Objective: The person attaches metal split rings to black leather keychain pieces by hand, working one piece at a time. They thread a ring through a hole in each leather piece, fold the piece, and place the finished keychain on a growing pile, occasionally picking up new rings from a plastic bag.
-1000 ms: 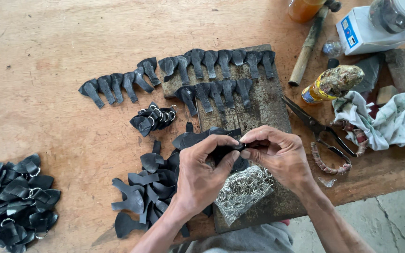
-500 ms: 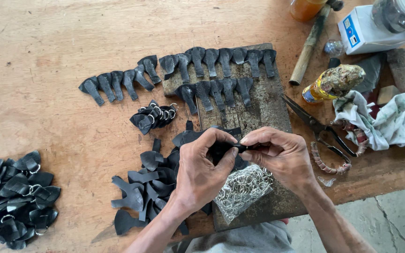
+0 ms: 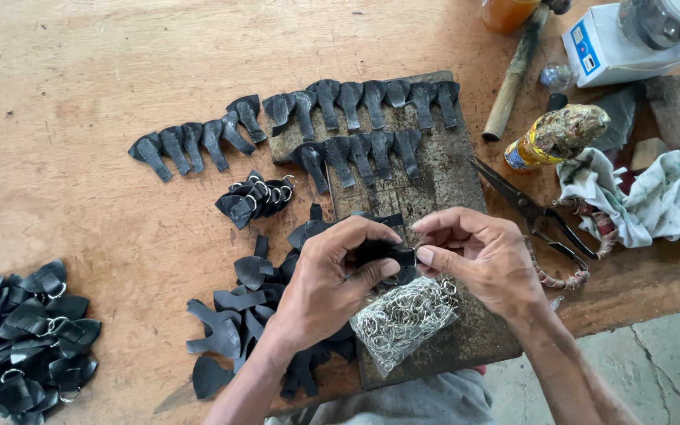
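My left hand (image 3: 332, 279) and my right hand (image 3: 485, 256) meet over the near part of a dark board (image 3: 450, 189), both pinching one small black leather piece (image 3: 383, 253) between thumbs and fingertips. Just below the hands lies a clear bag of small metal rings (image 3: 403, 319). A loose heap of black cut pieces (image 3: 234, 315) spreads to the left of my left wrist. Whether a ring sits in my right fingers is hidden.
Rows of black pieces (image 3: 356, 102) lie along the board's far side and onto the wooden table (image 3: 80, 79). A small ringed bundle (image 3: 255, 198) and a big pile (image 3: 25, 338) lie left. Scissors (image 3: 541, 216), a glue bottle (image 3: 552, 138), a rag (image 3: 639, 197), a hammer handle (image 3: 513, 75) sit right.
Both hands stayed over the board with the black piece, fingers shifting only slightly. The view drifted a little.
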Demonstrator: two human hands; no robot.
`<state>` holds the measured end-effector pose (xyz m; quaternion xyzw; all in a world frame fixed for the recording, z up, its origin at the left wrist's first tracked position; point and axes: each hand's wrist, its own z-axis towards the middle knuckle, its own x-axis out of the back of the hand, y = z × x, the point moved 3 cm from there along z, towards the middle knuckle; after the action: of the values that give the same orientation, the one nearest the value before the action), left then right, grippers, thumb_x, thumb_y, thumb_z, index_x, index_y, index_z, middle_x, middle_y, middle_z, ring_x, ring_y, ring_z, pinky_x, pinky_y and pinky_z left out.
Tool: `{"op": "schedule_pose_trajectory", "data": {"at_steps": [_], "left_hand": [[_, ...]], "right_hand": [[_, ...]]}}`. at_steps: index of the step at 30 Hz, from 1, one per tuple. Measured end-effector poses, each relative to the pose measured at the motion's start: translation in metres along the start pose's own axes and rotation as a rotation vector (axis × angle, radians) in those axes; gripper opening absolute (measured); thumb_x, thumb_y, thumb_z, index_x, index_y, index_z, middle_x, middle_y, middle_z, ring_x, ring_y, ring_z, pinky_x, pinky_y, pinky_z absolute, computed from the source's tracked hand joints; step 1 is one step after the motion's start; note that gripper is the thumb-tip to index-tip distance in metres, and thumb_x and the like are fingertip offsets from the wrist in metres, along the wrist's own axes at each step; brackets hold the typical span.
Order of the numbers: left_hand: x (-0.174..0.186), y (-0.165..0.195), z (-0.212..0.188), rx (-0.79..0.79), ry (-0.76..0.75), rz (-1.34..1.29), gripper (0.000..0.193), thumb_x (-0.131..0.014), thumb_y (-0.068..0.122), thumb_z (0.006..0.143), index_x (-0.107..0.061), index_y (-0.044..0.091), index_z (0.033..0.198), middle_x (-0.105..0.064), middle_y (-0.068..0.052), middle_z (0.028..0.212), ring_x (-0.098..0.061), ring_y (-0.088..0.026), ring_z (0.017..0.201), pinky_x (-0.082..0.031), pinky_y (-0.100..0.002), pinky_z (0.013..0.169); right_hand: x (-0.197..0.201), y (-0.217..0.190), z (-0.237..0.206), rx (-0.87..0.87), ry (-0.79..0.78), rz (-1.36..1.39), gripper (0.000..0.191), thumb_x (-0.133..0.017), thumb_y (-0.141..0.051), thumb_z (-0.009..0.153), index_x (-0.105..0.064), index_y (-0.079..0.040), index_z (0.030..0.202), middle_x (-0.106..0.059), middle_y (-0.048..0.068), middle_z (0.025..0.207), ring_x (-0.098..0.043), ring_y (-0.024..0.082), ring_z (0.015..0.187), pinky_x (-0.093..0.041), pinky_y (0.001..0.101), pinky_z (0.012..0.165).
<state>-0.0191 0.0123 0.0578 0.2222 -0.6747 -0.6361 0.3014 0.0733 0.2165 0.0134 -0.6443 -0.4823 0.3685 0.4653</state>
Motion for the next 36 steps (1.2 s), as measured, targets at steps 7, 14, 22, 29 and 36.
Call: {"op": "schedule_pose_trajectory", "data": {"at_steps": [7, 14, 22, 29, 36], "left_hand": [[-0.011, 0.002, 0.000, -0.291, 0.068, 0.309, 0.034, -0.087, 0.012, 0.081, -0.077, 0.015, 0.113, -0.073, -0.004, 0.106, -0.074, -0.018, 0.097, -0.062, -0.031, 0.080], [-0.010, -0.004, -0.001, -0.329, 0.054, 0.357, 0.032, -0.086, 0.013, 0.081, -0.074, 0.010, 0.110, -0.073, -0.008, 0.100, -0.073, -0.023, 0.089, -0.061, -0.033, 0.074], [-0.008, -0.005, -0.005, -0.329, 0.037, 0.440, 0.031, -0.086, 0.013, 0.083, -0.072, 0.005, 0.110, -0.068, -0.008, 0.088, -0.069, -0.024, 0.076, -0.057, -0.035, 0.064], [-0.006, -0.006, -0.008, -0.317, 0.059, 0.398, 0.030, -0.085, 0.012, 0.083, -0.070, 0.005, 0.109, -0.068, -0.009, 0.089, -0.070, -0.024, 0.075, -0.058, -0.034, 0.062], [-0.002, -0.006, -0.011, -0.285, 0.057, 0.435, 0.027, -0.084, 0.012, 0.083, -0.069, 0.004, 0.104, -0.067, -0.009, 0.085, -0.070, -0.025, 0.073, -0.057, -0.035, 0.061]], "right_hand": [[-0.010, -0.004, -0.003, 0.002, -0.050, -0.035, 0.039, -0.076, -0.007, 0.084, -0.059, 0.000, 0.119, -0.072, 0.010, 0.094, -0.071, 0.014, 0.085, -0.062, 0.0262, 0.070], [-0.012, 0.001, 0.000, -0.043, -0.117, 0.111, 0.035, -0.072, -0.009, 0.090, -0.055, 0.001, 0.119, -0.065, 0.008, 0.097, -0.066, 0.013, 0.081, -0.058, 0.0279, 0.069], [-0.015, 0.013, 0.007, -0.041, -0.152, 0.219, 0.029, -0.071, -0.002, 0.091, -0.054, 0.002, 0.114, -0.063, 0.008, 0.096, -0.063, 0.015, 0.078, -0.056, 0.0290, 0.066], [-0.015, 0.007, 0.006, -0.062, -0.128, 0.172, 0.027, -0.071, 0.000, 0.090, -0.054, 0.000, 0.111, -0.066, 0.009, 0.095, -0.063, 0.015, 0.077, -0.055, 0.0290, 0.067], [-0.019, 0.006, 0.009, -0.083, -0.143, 0.137, 0.028, -0.071, 0.000, 0.090, -0.051, -0.002, 0.109, -0.066, 0.010, 0.094, -0.064, 0.016, 0.077, -0.057, 0.0301, 0.067]]}}
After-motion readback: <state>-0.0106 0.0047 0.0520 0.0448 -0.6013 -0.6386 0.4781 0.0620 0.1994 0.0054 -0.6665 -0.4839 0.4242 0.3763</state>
